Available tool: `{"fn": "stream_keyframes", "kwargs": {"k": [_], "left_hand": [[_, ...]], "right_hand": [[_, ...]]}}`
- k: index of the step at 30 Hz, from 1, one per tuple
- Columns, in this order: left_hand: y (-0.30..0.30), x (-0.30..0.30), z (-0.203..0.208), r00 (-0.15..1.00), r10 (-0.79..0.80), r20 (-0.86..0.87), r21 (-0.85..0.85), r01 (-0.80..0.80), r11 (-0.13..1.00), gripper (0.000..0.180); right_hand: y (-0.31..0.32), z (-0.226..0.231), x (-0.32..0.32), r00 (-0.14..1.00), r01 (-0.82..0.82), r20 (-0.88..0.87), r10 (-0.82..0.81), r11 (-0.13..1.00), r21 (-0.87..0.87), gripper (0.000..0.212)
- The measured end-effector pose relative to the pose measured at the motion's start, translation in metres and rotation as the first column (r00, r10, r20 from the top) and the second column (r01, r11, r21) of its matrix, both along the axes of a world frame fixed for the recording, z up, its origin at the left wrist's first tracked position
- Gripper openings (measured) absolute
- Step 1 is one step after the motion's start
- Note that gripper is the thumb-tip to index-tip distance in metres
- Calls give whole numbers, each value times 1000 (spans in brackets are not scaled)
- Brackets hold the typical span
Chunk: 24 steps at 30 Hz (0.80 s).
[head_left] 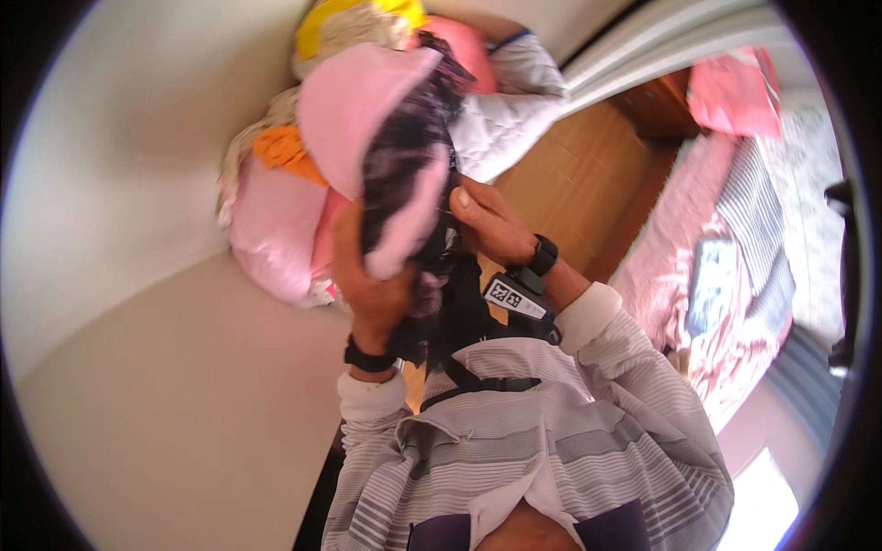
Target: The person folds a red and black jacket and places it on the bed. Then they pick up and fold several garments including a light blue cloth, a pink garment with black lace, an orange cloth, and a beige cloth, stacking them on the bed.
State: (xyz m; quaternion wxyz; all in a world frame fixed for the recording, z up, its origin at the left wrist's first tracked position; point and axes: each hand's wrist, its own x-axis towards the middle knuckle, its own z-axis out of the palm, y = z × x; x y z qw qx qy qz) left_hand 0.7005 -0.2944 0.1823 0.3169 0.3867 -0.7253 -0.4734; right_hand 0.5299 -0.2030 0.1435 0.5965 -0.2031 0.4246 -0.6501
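Observation:
In front of my body I hold up a pink and black patterned cloth, partly blurred. Its exact kind does not show. A wide pink part of it spreads at the upper left, and dark folds hang down toward my waist. My left hand is closed on its lower left side, smeared by motion. On the other side my right hand grips the dark edge, thumb on top and the other fingers mostly hidden. Both wrists wear black bands. Near my right wrist sits a small white and black device with a printed code pattern.
Behind the cloth is a pile with a pink cushion-like bundle, an orange cloth, a yellow cloth and a white quilt. A bed with pink bedding stands right, beyond the wooden-coloured floor. A pale wall rises left.

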Motion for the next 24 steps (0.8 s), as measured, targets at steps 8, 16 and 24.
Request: {"fn": "stream_keyframes", "kwargs": {"k": [8, 16, 24], "left_hand": [[57, -79, -33, 846, -532, -33, 16, 532, 846, 96], [123, -116, -35, 637, -762, 117, -108, 770, 628, 57], [219, -141, -32, 489, -849, 199, -160, 871, 465, 62]], "right_hand": [[97, 9, -35, 883, 373, 151, -444, 860, 348, 46], [202, 3, -51, 811, 511, 109, -574, 788, 344, 54], [291, -16, -32, 610, 749, 45, -791, 595, 290, 37]]}}
